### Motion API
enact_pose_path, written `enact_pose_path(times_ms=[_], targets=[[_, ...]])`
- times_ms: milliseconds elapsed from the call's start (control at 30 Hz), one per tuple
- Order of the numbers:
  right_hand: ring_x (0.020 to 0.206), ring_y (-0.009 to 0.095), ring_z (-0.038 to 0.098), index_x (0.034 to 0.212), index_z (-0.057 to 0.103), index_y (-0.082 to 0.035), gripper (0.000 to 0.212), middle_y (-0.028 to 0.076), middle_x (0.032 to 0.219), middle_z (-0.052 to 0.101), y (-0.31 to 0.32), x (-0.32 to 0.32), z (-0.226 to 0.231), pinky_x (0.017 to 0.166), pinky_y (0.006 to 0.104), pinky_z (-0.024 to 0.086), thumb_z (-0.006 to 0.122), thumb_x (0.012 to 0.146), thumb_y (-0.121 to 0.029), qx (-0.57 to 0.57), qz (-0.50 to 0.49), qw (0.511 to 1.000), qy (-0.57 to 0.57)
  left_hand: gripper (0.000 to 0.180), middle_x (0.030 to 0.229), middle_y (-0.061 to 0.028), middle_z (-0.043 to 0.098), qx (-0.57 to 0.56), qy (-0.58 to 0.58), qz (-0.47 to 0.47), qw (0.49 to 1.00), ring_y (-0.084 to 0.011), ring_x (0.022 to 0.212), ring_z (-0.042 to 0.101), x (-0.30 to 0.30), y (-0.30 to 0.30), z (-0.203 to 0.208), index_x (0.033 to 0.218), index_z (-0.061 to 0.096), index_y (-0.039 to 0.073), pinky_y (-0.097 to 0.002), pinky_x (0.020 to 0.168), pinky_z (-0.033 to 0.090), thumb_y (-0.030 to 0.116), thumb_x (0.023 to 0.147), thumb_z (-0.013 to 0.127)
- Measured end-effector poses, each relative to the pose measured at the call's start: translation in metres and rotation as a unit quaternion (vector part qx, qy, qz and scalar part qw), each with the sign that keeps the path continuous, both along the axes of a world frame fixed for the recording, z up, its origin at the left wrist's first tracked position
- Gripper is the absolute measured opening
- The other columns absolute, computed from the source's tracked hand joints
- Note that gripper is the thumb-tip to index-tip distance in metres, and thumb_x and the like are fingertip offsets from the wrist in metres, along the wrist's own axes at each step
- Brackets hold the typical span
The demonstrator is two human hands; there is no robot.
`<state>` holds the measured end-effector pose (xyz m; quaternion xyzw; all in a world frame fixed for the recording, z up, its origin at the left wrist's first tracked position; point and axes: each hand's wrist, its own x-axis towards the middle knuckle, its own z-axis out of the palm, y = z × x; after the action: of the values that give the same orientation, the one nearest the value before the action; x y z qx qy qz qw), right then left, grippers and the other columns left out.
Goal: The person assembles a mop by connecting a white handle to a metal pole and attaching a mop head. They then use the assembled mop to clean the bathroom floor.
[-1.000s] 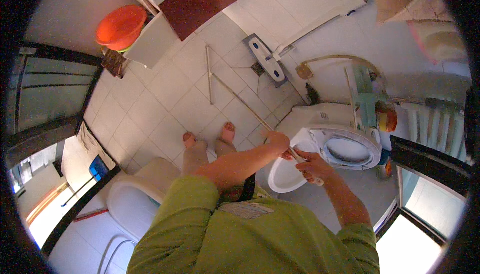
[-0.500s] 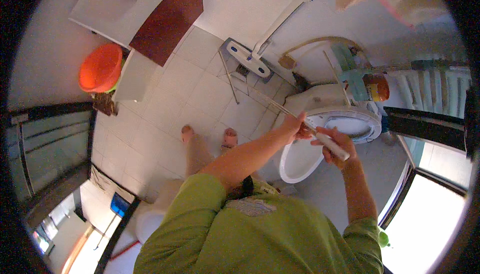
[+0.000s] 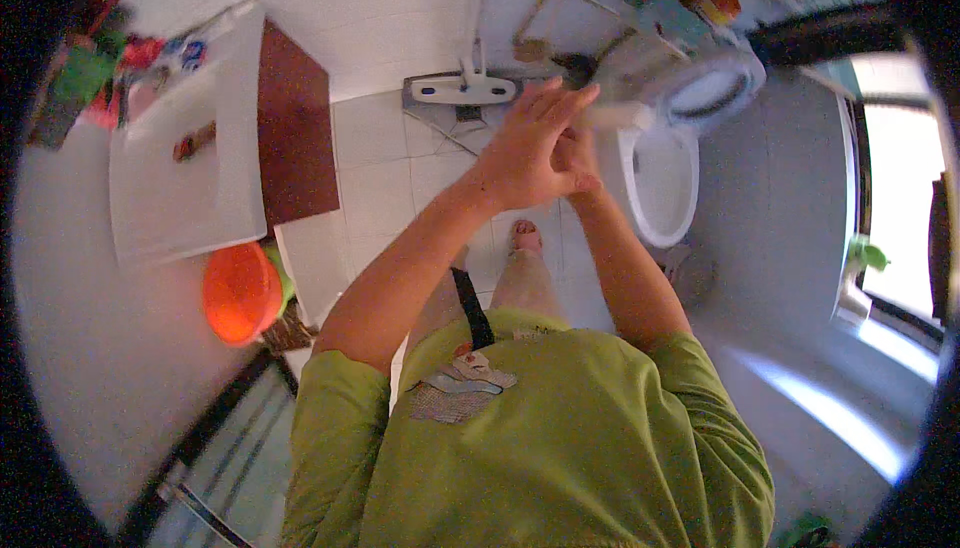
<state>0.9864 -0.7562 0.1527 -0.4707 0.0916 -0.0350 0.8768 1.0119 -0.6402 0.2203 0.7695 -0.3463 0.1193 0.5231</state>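
Observation:
Both hands are together over the floor, in front of the toilet. My left hand (image 3: 525, 153) lies across the right one, fingers stretched out and slightly apart. My right hand (image 3: 575, 155) is mostly hidden behind it and seems closed on a thin rod with a white handle (image 3: 622, 116), which sticks out blurred to the right of the fingers. The rod's thin far end shows faintly on the tiles, close to the white flat mop head (image 3: 463, 89). The toilet (image 3: 665, 173) stands just right of my hands.
A white table with a dark red side panel (image 3: 295, 123) is at the left, an orange basin (image 3: 242, 293) by its near corner. An orange-lidded jar (image 3: 710, 0) sits behind the toilet. A bright window (image 3: 900, 168) is at the right. My feet are on the tiles below.
The view has turned, and everything sits differently in the picture. My left hand has come off the rod's shaft, its fingers straightened, and moved over the right hand. The handle has swung.

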Motion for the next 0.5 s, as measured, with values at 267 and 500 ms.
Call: enact_pose_path(times_ms=[267, 500], targets=[[0.090, 0.023, 0.052, 0.094, 0.053, -0.005, 0.021, 0.010, 0.088, 0.054, 0.079, -0.040, 0.067, 0.080, 0.0318, 0.041, 0.059, 0.076, -0.014, -0.352, 0.024, 0.916, -0.192, 0.015, 0.081, -0.0045, 0.055, -0.165, 0.145, -0.145, 0.965, -0.0148, 0.070, 0.051, -0.036, 0.072, 0.043, 0.083, 0.052, 0.005, -0.0284, 0.069, 0.042, 0.011, 0.076, 0.064], [0.083, 0.026, 0.051, 0.077, 0.049, -0.010, 0.015, 0.006, 0.078, 0.055, 0.063, -0.136, -0.024, 0.072, 0.0391, 0.036, 0.062, 0.070, -0.015, -0.545, 0.016, 0.837, 0.049, 0.018, 0.068, -0.0033, 0.047, -0.214, 0.258, -0.166, 0.927, -0.0175, 0.068, 0.047, -0.110, 0.069, 0.076, 0.078, 0.045, 0.009, -0.0405, 0.080, 0.039, 0.020, 0.077, 0.060]])
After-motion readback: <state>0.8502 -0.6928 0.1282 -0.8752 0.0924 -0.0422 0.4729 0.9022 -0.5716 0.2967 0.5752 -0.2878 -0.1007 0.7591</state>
